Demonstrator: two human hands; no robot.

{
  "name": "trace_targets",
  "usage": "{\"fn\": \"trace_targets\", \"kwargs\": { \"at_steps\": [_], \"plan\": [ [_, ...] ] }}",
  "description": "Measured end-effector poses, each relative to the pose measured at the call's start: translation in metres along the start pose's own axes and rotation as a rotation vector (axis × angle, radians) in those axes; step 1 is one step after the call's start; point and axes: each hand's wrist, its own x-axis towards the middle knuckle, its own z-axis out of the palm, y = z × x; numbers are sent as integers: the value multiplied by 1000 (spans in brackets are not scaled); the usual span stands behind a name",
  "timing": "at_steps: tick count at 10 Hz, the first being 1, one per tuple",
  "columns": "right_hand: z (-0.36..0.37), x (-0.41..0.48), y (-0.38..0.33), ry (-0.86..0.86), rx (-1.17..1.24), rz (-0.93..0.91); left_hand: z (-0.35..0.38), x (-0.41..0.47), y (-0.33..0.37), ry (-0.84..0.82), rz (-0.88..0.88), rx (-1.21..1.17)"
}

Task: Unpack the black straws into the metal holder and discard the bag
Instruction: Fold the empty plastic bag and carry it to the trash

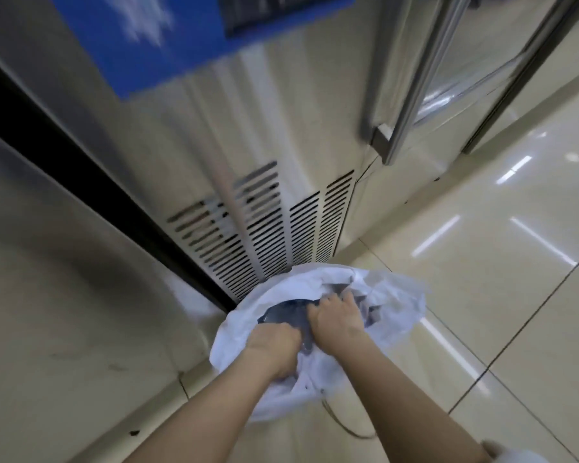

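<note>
Crumpled dark, glossy plastic bag (pixel 288 317), gripped between both hands inside the mouth of a white plastic bin liner (pixel 391 305) on the pale tiled floor (pixel 482 295); judged to be the discard step, with the straws and metal holder out of view. The picture is motion-blurred, so the bag's identity is inferred from its sheen and colour. The left hand (pixel 274 349) is curled into a fist on the near edge of the dark plastic, knuckles up. The right hand (pixel 338 320) lies just beyond it, fingers bent and pressing down on the far part, the 2 hands almost touching. Whether the right fingers pinch the film or only push it cannot be told. To do this step well, the bag should be compressed low into the liner, air squeezed out, then both hands released together so the film does not spring back over the rim. Both forearms reach forward and down, converging at the liner. Ahead of the hands stands a steel cabinet with a slotted vent panel (pixel 264 228); to the right, a steel-framed door (pixel 411 95).
</note>
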Motion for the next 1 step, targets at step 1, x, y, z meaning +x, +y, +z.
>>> {"fn": "trace_targets", "kwargs": {
  "at_steps": [1],
  "plan": [
    [-65, -48, 8, 16, 92, 13, -43, -54, -4, 174, 52, -61]
  ]
}}
